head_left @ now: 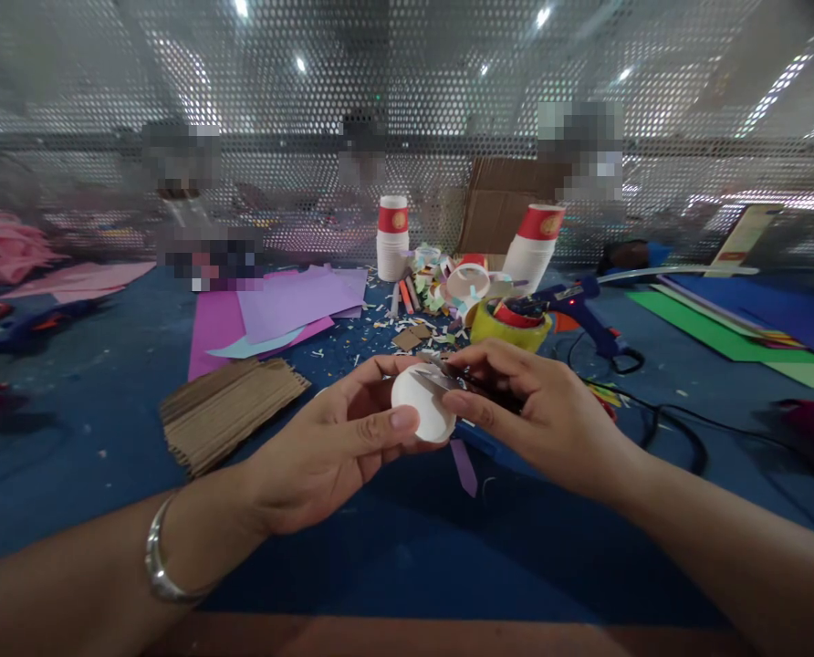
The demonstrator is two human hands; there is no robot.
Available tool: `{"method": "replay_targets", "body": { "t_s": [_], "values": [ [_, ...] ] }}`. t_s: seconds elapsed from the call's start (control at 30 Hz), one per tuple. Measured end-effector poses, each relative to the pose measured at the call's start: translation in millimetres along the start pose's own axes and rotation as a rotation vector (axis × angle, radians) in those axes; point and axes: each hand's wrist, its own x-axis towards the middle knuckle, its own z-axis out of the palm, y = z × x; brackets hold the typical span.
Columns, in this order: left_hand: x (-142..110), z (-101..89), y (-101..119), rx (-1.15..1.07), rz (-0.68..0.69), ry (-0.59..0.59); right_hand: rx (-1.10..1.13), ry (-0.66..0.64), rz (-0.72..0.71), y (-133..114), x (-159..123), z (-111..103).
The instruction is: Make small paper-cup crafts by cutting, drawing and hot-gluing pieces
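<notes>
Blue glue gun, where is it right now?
The blue glue gun is right of centre in the head view, beyond the right hand, with its nozzle end by the yellow tape roll.

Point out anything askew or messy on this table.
The right-hand cup stack leans, while the other stack stands upright. Paper scraps lie strewn near them, and the corrugated cardboard looks ragged-edged.
</notes>
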Motion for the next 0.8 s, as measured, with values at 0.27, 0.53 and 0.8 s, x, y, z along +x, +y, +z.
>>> {"method": "replay_targets", "body": {
  "t_s": [0.27,0.53,0.8],
  "values": [
    [1,-4.7,3,-0.008,-0.032,-0.109,0.102,-0.018,0.017,-3,-2,0],
    [-1,-9.8,6,0.029,-0.069,-0.149,0.247,-0.05,0.041,-11,-4,-1],
    [-1,-10.4,7,-0.011,-0.098,-0.225,0.255,-0.074,0.054,-15,-5,-4]
  ]
}}
